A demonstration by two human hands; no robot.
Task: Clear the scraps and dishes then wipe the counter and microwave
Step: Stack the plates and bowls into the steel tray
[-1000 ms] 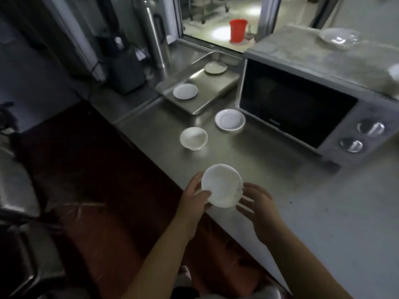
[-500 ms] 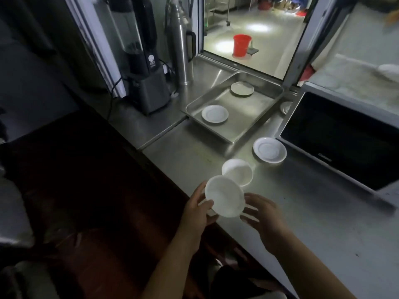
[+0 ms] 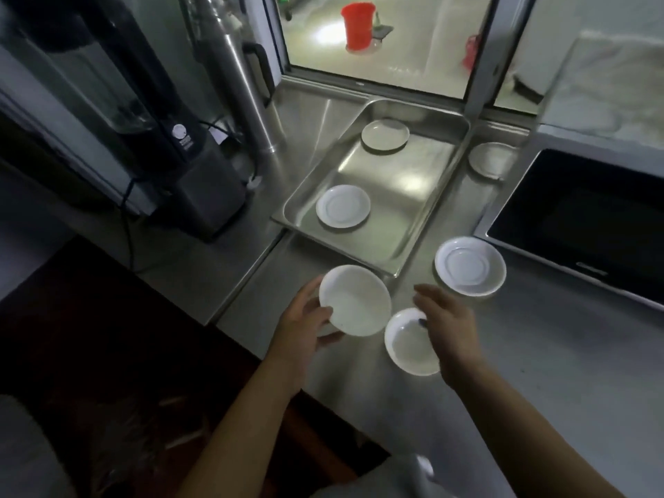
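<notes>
My left hand [image 3: 300,327] grips a small white bowl [image 3: 355,300] by its near rim, held above the steel counter [image 3: 539,354] just in front of the metal tray [image 3: 406,224]. My right hand [image 3: 449,323] hovers with relaxed fingers over a second white bowl [image 3: 407,343] that sits on the counter; I cannot tell if it touches the bowl. A white saucer [image 3: 470,266] lies on the counter to the right, by the microwave [image 3: 582,217]. Two saucers lie in the tray, a near one [image 3: 343,205] and a far one [image 3: 385,134].
Another dish [image 3: 490,160] sits between the tray and the microwave. A black blender [image 3: 172,138] and a steel flask [image 3: 237,77] stand at the back left. A window with a red bucket [image 3: 357,26] beyond it lies behind the tray. The counter edge drops off at left.
I have moved forward toward the tray with the bowl in my left hand. My right hand has come off that bowl and now sits over the second bowl on the counter.
</notes>
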